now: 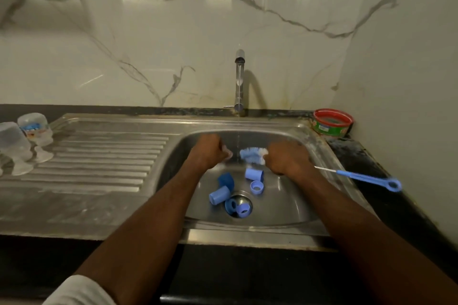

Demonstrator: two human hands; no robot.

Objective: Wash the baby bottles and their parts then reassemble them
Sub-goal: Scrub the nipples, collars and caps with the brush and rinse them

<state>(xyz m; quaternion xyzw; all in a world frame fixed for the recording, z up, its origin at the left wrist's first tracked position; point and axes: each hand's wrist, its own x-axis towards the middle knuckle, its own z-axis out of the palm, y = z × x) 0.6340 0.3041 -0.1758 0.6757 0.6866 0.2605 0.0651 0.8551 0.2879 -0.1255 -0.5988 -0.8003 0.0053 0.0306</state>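
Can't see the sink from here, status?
Left hand grips a small pale part; right hand grips brush under the tap. Blue parts unwashed in basin.

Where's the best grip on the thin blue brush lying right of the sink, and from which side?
Probably the blue handle of the thin brush, near its ring end, approached from above. It lies flat on the dark counter, handle away from the basin; the wire tip pointing toward the right hand looks too thin to pinch securely.
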